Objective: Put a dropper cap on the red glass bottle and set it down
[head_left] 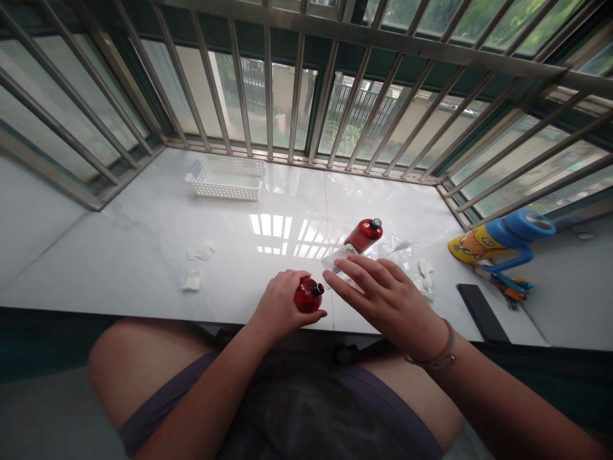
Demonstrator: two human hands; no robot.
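While the left hand (280,299) grips a red bottle (305,296) near the front edge of the white surface (129,259), open room stretches ahead of it toward a basket (230,190). Whether the outstretched right hand (378,287) holds the plastic piece (338,255) at its fingertips, I cannot tell; window bars (297,83) stand beyond.

"what's toward the back of the desk (119,268)?"
"a white perforated basket (225,190), near the metal bars (269,89) across the windows (256,102)."
"and on the right?"
"a yellow bottle (472,246) with a blue lid (524,229). just beside it, an orange-and-blue cluster (514,292), too small to tell. nearer the front edge, a black phone (483,313), lying flat."
"on the left?"
"two white scraps (200,252), near each other."
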